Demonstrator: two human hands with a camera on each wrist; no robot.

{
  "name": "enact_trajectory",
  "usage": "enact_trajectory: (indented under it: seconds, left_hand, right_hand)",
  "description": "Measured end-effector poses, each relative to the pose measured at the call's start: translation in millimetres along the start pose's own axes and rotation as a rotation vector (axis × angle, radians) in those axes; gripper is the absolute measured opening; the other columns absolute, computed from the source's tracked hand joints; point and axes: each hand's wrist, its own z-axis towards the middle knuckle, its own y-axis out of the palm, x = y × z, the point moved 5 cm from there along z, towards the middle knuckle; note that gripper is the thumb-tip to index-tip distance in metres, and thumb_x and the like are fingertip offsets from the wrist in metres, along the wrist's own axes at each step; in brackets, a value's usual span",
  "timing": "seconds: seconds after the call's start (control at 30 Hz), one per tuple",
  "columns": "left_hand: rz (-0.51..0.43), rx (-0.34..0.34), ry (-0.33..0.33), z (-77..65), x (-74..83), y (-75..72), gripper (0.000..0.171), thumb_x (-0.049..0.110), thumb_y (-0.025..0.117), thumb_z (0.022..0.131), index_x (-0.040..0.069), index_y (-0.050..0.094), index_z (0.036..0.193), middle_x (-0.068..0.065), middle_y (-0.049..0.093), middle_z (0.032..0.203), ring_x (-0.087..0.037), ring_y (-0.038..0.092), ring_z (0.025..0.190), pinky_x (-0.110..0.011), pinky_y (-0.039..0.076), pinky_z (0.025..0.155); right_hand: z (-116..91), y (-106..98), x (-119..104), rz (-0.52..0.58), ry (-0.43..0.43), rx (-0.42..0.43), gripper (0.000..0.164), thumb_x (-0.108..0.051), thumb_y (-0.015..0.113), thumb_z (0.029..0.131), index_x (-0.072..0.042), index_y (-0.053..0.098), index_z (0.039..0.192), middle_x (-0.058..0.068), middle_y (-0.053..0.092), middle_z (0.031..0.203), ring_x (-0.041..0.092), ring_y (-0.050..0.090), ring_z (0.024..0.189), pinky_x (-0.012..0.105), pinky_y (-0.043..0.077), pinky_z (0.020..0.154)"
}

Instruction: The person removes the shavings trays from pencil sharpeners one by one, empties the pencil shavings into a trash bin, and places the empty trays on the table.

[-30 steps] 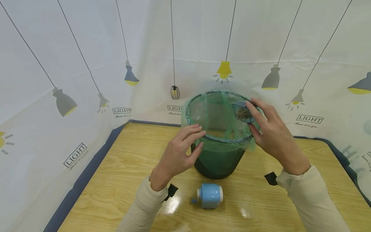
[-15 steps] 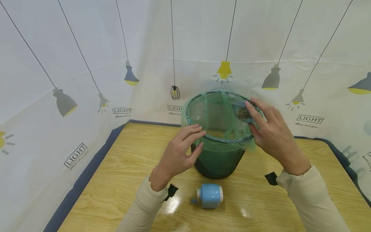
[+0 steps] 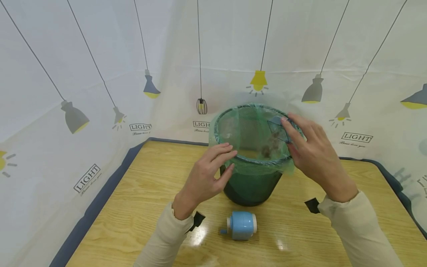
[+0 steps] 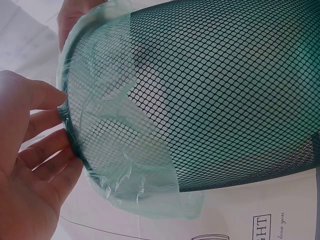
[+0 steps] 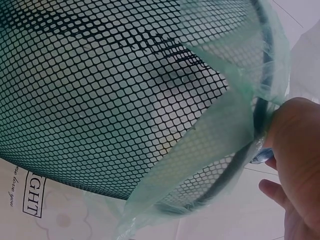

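A black mesh trash can with a green plastic bag over its rim stands on the table. My right hand pinches a small see-through blue shavings container tipped over the opening's right side. Brown pencil shavings, blurred, are falling from it into the can. In the right wrist view the container is mostly hidden behind my right hand. My left hand holds the near left rim, fingers over it and thumb outside. In the left wrist view my left hand meets the bagged rim.
A light blue pencil sharpener with a small crank lies on its side on the wooden table, in front of the can. A white sheet printed with lamps hangs behind the table and at its sides.
The shavings lay in the container in both earlier frames; now they drop from it into the can. Both hands have stayed almost in place.
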Motion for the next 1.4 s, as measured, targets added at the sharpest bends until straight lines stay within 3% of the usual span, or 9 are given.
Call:
enact_trajectory:
  seconds: [0.27, 0.63, 0.8, 0.9, 1.4]
  left_hand:
    - [0.001, -0.001, 0.000, 0.0, 0.3, -0.2, 0.033, 0.007, 0.071, 0.089, -0.001, 0.067, 0.121, -0.016, 0.063, 0.126, -0.028, 0.055, 0.126, -0.034, 0.042, 0.111]
    - [-0.002, 0.002, -0.005, -0.3, 0.0, -0.1, 0.032, 0.007, 0.070, 0.090, -0.002, 0.068, 0.120, -0.016, 0.063, 0.126, -0.028, 0.055, 0.126, -0.033, 0.042, 0.111]
    - [-0.005, 0.005, -0.002, -0.4, -0.1, -0.2, 0.032, 0.007, 0.070, 0.090, -0.002, 0.068, 0.120, -0.016, 0.063, 0.126, -0.028, 0.055, 0.127, -0.034, 0.042, 0.111]
    - [-0.007, 0.006, -0.001, -0.5, -0.5, -0.1, 0.032, 0.007, 0.070, 0.090, -0.002, 0.068, 0.121, -0.016, 0.062, 0.126, -0.028, 0.055, 0.127, -0.034, 0.042, 0.111]
    - [-0.011, 0.004, 0.002, -0.3, -0.4, 0.0, 0.033, 0.007, 0.070, 0.089, -0.001, 0.067, 0.121, -0.016, 0.063, 0.126, -0.029, 0.055, 0.127, -0.033, 0.042, 0.111]
  right_hand:
    - [1.2, -0.4, -1.8, 0.021, -0.020, 0.047, 0.077, 0.014, 0.072, 0.074, 0.004, 0.045, 0.145, 0.028, 0.041, 0.146, 0.049, 0.045, 0.123, 0.058, 0.037, 0.099]
    - [0.8, 0.9, -2.4, 0.002, -0.041, 0.066, 0.071, 0.014, 0.067, 0.077, 0.003, 0.046, 0.145, 0.027, 0.041, 0.147, 0.049, 0.045, 0.125, 0.060, 0.037, 0.099]
    - [1.9, 0.3, -5.1, -0.019, -0.083, 0.115, 0.044, 0.003, 0.049, 0.099, 0.005, 0.048, 0.142, 0.028, 0.044, 0.145, 0.049, 0.047, 0.122, 0.060, 0.038, 0.098]
    - [2.8, -0.3, -6.8, -0.033, -0.102, 0.144, 0.039, -0.009, 0.036, 0.107, 0.005, 0.051, 0.140, 0.029, 0.046, 0.143, 0.049, 0.049, 0.120, 0.059, 0.040, 0.098]
    - [3.8, -0.6, -10.8, -0.042, -0.131, 0.171, 0.037, -0.002, 0.035, 0.106, 0.005, 0.055, 0.137, 0.028, 0.050, 0.138, 0.047, 0.051, 0.116, 0.056, 0.041, 0.097]
